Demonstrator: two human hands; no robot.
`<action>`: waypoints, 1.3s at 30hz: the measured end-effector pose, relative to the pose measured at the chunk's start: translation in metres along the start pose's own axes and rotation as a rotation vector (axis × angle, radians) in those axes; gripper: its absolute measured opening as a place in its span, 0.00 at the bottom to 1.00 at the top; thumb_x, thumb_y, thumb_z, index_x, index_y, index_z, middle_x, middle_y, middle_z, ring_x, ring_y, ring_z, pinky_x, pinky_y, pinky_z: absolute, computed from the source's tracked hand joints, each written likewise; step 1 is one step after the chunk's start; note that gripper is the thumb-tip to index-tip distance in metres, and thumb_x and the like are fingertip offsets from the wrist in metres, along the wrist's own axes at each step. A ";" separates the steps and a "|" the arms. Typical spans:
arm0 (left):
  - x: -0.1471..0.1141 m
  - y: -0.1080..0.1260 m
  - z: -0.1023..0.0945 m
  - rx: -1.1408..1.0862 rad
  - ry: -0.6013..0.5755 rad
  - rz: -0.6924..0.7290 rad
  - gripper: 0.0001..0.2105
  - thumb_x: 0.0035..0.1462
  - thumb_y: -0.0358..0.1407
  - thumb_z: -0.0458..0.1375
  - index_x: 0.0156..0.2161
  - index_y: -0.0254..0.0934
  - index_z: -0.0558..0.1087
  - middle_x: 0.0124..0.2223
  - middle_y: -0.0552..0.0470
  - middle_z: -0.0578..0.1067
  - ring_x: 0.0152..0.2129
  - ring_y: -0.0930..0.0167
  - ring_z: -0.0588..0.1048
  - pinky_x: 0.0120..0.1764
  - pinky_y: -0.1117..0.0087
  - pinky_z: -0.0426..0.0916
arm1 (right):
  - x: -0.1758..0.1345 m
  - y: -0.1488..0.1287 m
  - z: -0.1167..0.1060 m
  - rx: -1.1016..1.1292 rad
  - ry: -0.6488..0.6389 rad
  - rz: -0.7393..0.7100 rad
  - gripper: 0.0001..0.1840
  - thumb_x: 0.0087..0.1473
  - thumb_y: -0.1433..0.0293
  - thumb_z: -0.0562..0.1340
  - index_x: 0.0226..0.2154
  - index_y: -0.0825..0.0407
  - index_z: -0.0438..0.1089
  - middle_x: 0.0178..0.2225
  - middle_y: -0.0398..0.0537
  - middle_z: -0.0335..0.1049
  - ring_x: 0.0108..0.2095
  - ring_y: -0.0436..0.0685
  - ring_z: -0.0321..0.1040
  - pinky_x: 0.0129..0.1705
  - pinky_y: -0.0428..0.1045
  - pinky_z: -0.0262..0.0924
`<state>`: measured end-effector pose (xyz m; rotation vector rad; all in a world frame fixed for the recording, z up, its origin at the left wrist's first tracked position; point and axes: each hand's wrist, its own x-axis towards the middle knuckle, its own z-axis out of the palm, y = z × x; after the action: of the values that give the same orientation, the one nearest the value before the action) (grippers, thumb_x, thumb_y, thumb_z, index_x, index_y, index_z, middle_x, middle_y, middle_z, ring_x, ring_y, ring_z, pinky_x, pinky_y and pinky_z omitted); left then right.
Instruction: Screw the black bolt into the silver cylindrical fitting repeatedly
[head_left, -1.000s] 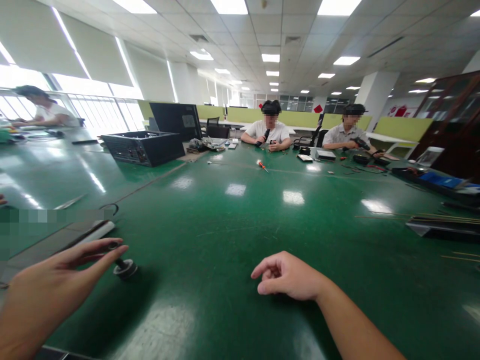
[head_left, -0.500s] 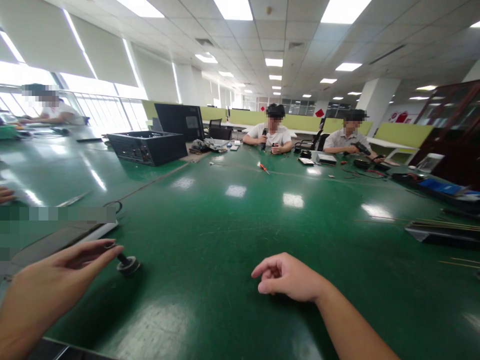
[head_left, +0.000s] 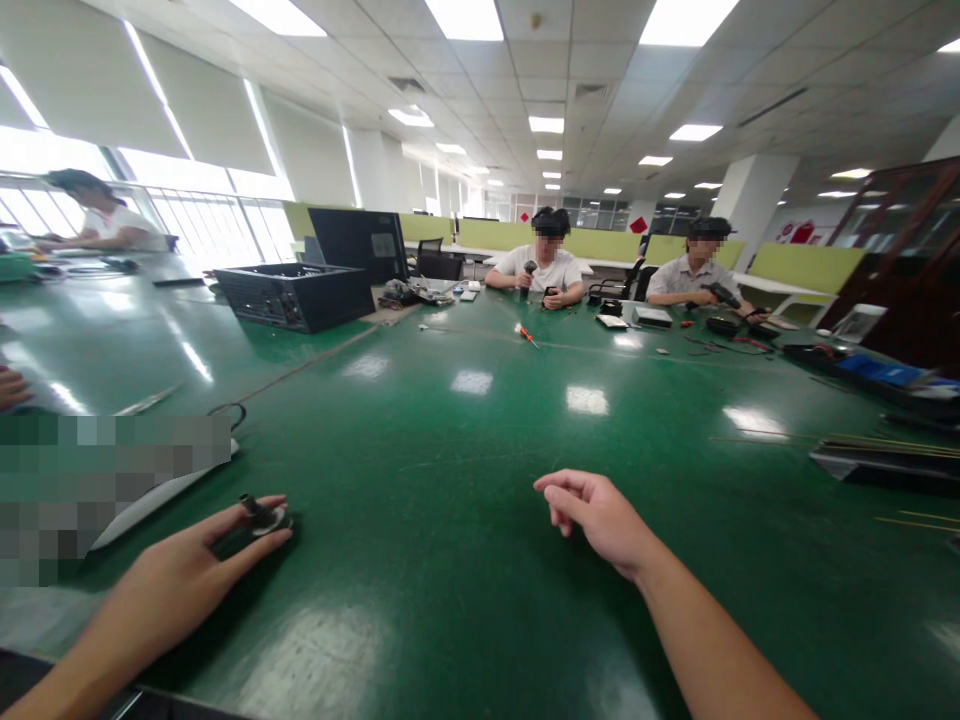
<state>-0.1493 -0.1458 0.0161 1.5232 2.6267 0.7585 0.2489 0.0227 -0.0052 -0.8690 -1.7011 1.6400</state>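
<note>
My left hand (head_left: 180,572) holds a small dark part (head_left: 262,515) low over the green table, thumb and a finger on either side of its round disc. A short black stem rises from the disc, tilted toward the upper left. Whether the disc touches the tabletop I cannot tell. My right hand (head_left: 589,515) is above the middle of the table with nothing in it. Its index finger reaches forward, the thumb lies close beside it, and the other fingers bend loosely.
The green table (head_left: 420,430) spreads ahead, with an orange screwdriver (head_left: 529,337) farther off. A black computer case (head_left: 296,295) stands at the back left. Two people (head_left: 544,265) sit across, one with a tool. A tray (head_left: 885,375) and thin rods (head_left: 892,447) lie right.
My left hand has moved right with the dark part and now grasps its disc; the stem points up instead of into the fingertips. My right hand has shifted slightly up and right.
</note>
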 end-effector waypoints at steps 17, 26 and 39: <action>0.006 0.203 0.111 -0.380 -0.438 0.934 0.13 0.52 0.33 0.63 0.45 0.40 0.77 0.39 0.50 0.75 0.38 0.66 0.75 0.42 0.69 0.70 | -0.007 0.000 -0.003 -0.671 0.053 -0.199 0.14 0.49 0.62 0.68 0.38 0.51 0.75 0.35 0.47 0.71 0.35 0.55 0.67 0.36 0.49 0.58; 0.008 0.191 0.121 -0.515 -0.493 0.852 0.17 0.46 0.31 0.68 0.43 0.38 0.74 0.37 0.52 0.76 0.34 0.68 0.75 0.38 0.70 0.68 | -0.005 0.006 0.002 -0.749 0.008 -0.117 0.05 0.48 0.68 0.68 0.32 0.50 0.74 0.31 0.45 0.71 0.31 0.55 0.66 0.33 0.49 0.56; 0.002 0.193 0.121 -0.588 -0.499 0.867 0.13 0.44 0.29 0.67 0.39 0.35 0.75 0.35 0.51 0.75 0.33 0.68 0.74 0.37 0.69 0.67 | -0.010 0.003 0.009 -0.789 -0.040 -0.163 0.03 0.54 0.69 0.64 0.31 0.50 0.73 0.30 0.46 0.70 0.30 0.55 0.66 0.33 0.49 0.56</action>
<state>0.0369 -0.0168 -0.0110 2.2081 1.1891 0.8860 0.2481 0.0095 -0.0086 -1.0011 -2.4175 0.8568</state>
